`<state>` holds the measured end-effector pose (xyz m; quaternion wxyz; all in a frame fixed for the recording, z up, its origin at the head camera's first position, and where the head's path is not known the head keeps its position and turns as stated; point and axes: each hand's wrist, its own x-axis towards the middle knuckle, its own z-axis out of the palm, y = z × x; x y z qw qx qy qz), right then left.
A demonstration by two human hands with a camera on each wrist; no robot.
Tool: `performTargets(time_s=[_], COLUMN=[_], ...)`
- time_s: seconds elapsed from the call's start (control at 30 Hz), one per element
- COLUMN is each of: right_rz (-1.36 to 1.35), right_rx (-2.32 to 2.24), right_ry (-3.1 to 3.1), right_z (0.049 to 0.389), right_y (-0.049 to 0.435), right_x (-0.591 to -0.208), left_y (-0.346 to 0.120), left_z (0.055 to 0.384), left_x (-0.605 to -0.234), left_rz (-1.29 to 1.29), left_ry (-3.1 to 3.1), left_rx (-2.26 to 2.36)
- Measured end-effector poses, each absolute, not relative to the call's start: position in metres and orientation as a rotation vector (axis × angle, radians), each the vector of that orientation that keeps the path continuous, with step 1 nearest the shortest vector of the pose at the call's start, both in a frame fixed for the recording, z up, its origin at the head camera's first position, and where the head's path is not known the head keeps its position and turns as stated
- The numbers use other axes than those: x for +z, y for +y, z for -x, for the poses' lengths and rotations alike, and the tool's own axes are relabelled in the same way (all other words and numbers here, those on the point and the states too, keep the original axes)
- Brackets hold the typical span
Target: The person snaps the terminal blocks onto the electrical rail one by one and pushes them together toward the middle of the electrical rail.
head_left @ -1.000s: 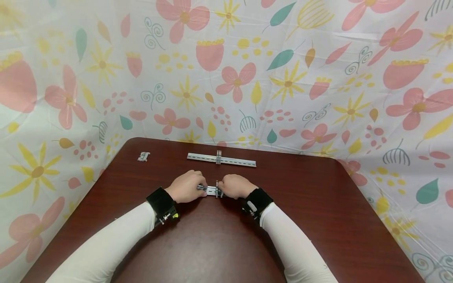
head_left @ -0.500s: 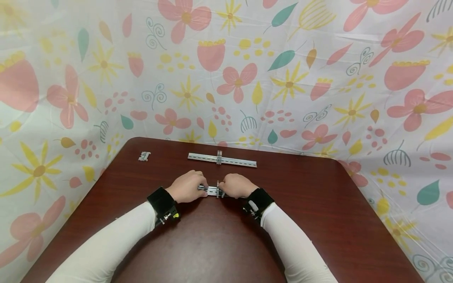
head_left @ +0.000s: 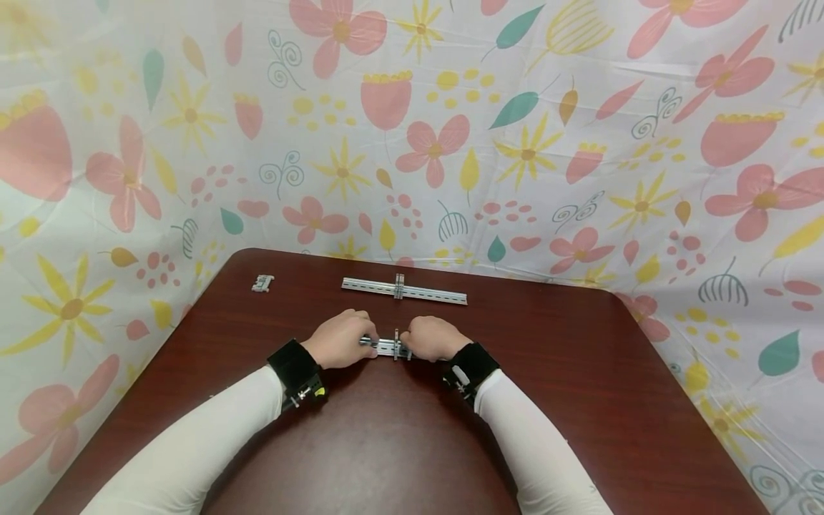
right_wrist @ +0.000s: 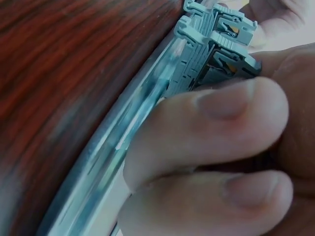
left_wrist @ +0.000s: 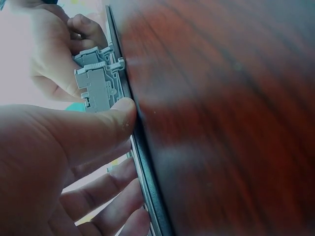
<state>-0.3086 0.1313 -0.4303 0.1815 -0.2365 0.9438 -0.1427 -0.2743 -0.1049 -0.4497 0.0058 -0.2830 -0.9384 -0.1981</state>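
Observation:
A slotted metal DIN rail (head_left: 385,347) lies near the middle of the table, crossed by two grey terminal blocks. My left hand (head_left: 339,340) grips its left part; in the left wrist view the thumb (left_wrist: 124,115) presses along the rail's edge, close beside the nearer terminal block (left_wrist: 96,84). With curled fingers, my right hand (head_left: 433,338) holds the other terminal block (right_wrist: 211,69), the right-hand one, and covers the rail's right part in the head view. A narrow gap separates the two blocks, both standing upright on the rail.
Farther back lies a second, longer DIN rail (head_left: 434,295) with upright terminal blocks (head_left: 400,286) at its middle. A small grey piece (head_left: 262,284) lies at the far left of the brown table (head_left: 547,400). A floral curtain (head_left: 489,164) hangs behind the table.
My right hand and the terminal block it holds have slid slightly right along the rail, widening the gap to the other block. The left hand stays on the rail.

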Motion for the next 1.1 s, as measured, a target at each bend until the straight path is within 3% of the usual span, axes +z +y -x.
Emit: performTargets(time_s=[1.1], right_rz=[0.684], right_rx=[-0.405], right_ry=[2.712], right_z=[0.3035], right_y=[0.1297], right_x=[-0.4368], left_y=[-0.1131], left_z=[0.2819], left_x=[-0.4516], left_rz=[0.908], left_ry=[-2.94], left_rx=[-0.691])
